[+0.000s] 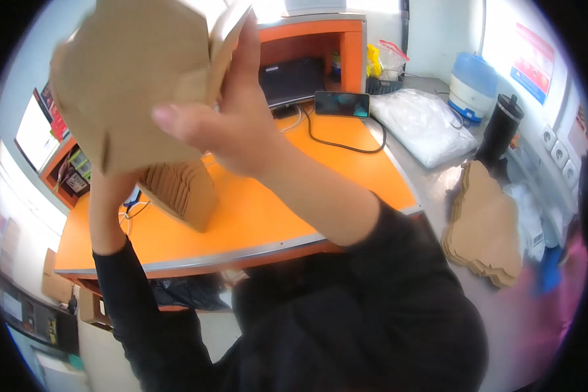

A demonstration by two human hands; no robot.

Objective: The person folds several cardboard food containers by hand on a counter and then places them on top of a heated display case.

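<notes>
Orange bench below, a phone lying at its back edge, black cable trailing, black tumbler standing right, clear plastic bags beside it.

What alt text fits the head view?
Both hands, right hand and left hand, hold a brown cardboard piece up over an orange desk. Stacked cardboard blanks lie to the right, near a phone.

Bright daylight glares at the top edge (near objects blurred), with fisheye bending and a dark rim.
</notes>
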